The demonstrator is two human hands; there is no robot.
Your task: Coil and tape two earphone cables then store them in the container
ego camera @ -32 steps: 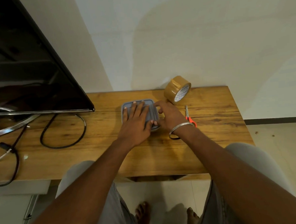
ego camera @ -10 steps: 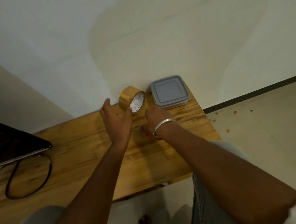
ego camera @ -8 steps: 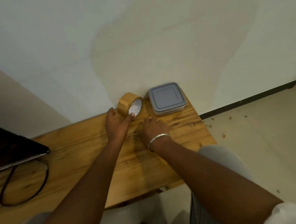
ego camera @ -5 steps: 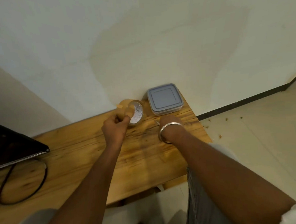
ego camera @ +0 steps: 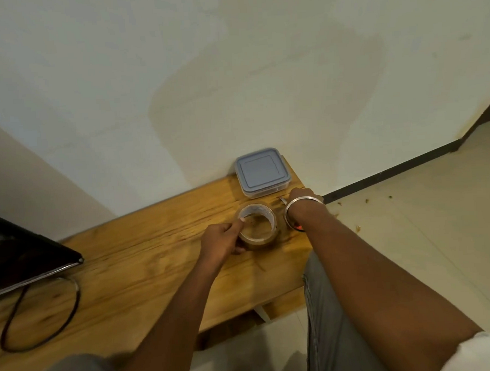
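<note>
Head cam, biggest 1st – what do we see?

– Pale wall (ego camera: 232, 72) w/ a darker patch fills the top. Tiled floor (ego camera: 424, 218) on the right, specks on it. Wooden table (ego camera: 145, 264) runs left to right against the wall, grain along its length.

– On the table?

– Dark screen (ego camera: 20, 253) at the far left, w/ a black cable (ego camera: 40, 318) looped just in front of it. We're seated, grey trousers (ego camera: 324, 309) at the table's right end.

– Task's things?

– Container (ego camera: 261, 171) is at the far right corner, touching the wall, flat, grey lid on & facing up. It's square, so we see no long axis. Tape roll (ego camera: 262, 241) lies flat just in front of it, hole pointing up at us.

– Hands?

– Left hand (ego camera: 220, 243) grips the roll: fingers curled round its outside, one tip on the inner rim. Right hand (ego camera: 302, 195) is bent down past the wrist, near the container. Fingers hidden, so we can't tell its state.

– Small stuff?

– Scissors (ego camera: 297, 227) mostly under the right wrist, orange handle near us, blade tip twd the container. Steel bangle (ego camera: 304, 199) on that wrist.
</note>
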